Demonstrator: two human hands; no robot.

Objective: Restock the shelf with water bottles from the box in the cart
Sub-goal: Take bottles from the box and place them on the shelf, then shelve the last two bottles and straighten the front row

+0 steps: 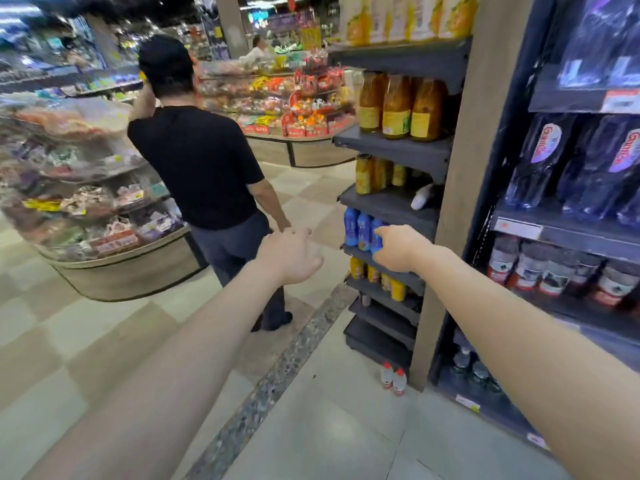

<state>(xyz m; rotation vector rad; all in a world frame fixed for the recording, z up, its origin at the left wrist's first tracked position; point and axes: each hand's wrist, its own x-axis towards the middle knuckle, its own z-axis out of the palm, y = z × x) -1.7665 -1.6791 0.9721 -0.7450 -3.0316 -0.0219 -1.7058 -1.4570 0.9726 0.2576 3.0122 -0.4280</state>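
Observation:
Both my arms reach forward over the aisle floor. My left hand [291,256] hangs in the air with relaxed fingers and holds nothing. My right hand [394,249] is stretched toward the end shelf, fingers loose, in front of a row of blue bottles [358,230]; I cannot tell whether it touches them. Large dark water bottles [588,164] fill the shelf unit on the right, with smaller water bottles [554,271] one level below. Two small bottles with red caps [393,377] stand on the floor at the shelf's foot. No cart or box is in view.
A person in a black shirt and cap [204,161] stands close ahead in the aisle, back turned. A curved display of packaged goods [104,268] is on the left. Orange juice bottles [398,105] fill the upper end shelves. A wooden post [453,202] divides the shelving.

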